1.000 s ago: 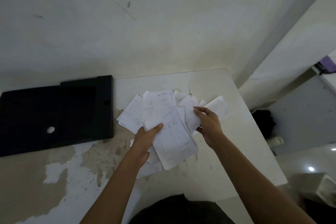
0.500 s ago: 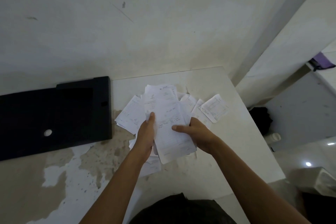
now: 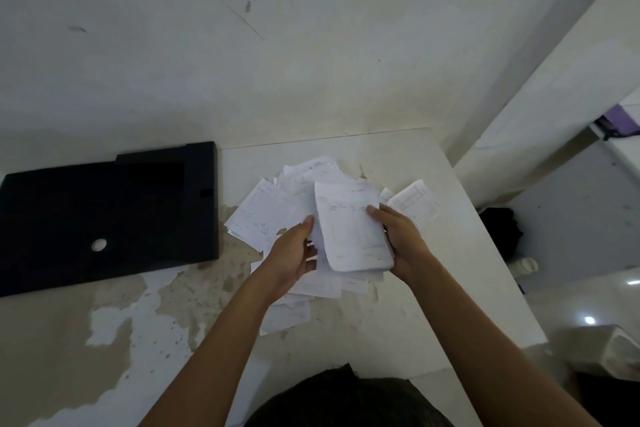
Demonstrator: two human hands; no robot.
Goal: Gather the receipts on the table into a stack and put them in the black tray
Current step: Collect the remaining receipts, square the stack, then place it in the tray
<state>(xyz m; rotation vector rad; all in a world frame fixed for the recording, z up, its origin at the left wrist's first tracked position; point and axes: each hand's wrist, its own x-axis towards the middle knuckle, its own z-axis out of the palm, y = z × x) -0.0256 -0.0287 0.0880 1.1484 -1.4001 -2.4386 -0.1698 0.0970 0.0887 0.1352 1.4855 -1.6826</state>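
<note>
Left hand (image 3: 294,253) and right hand (image 3: 398,239) grip receipts (image 3: 349,229) — print illegibly faint.

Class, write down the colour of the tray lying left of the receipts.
The tray is plain black, with one small pale round spot; the head view shows it.

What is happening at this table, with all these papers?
A person is gathering receipts. The left hand and right hand grip a small bundle of receipts over the table. More loose receipts lie scattered under and around it. The black tray at the left has no receipts in it yet.
</note>
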